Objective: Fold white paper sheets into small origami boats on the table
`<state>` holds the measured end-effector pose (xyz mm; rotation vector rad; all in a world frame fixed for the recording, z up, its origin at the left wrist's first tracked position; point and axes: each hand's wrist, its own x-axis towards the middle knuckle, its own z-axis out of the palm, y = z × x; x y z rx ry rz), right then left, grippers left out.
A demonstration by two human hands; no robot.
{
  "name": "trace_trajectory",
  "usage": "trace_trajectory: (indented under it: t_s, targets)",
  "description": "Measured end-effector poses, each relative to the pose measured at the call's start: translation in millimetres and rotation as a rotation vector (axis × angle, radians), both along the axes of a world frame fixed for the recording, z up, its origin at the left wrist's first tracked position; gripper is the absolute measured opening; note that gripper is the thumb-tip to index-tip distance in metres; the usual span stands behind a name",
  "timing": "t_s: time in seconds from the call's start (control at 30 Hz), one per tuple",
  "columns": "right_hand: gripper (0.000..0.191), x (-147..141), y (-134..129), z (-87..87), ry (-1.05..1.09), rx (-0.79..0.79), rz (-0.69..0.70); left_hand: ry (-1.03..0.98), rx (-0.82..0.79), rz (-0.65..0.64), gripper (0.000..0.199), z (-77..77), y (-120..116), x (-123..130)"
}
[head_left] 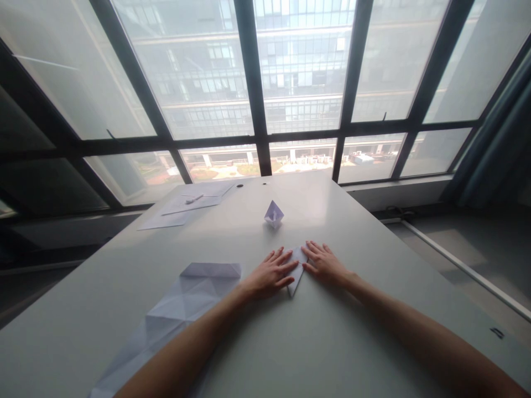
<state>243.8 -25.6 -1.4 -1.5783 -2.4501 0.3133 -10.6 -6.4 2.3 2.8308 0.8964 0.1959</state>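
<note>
White folded paper [297, 272] lies flat on the pale table [332, 342], and we press on it from both sides: our left hand [270, 275] rests on its left part with fingers spread flat, our right hand [324, 263] on its right part, also flat and spread. Neither of our hands grips anything. Beyond the folded paper stands a small paper boat [274, 214]. Left of the folded paper lies a creased sheet [182, 301]; far beyond it, more sheets [186, 207] carry a pen [194, 198].
</note>
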Motion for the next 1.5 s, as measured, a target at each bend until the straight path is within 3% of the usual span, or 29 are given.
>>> trace_trajectory:
  t_s: [0.47, 0.93, 1.23, 1.5]
  targets:
    - [0.064, 0.6, 1.3, -1.3, 0.002, 0.002, -0.006, -0.057, 0.035, 0.095, 0.058, -5.2, -0.3, 2.7]
    - [0.061, 1.7, -0.5, -2.3, 0.028, 0.065, -0.016, -0.231, 0.088, 0.255, 0.036, -3.1, 1.4, 4.2]
    - [0.049, 3.1, -0.6, -1.8, 0.086, 0.192, -0.012, -0.258, 0.106, 0.264, 0.03, 1.1, -0.5, 4.3]
    - [0.041, 2.5, -2.5, 1.1, 0.149, 0.214, -0.012, -0.273, 0.102, 0.28, 0.03, 0.1, -0.4, 4.4]
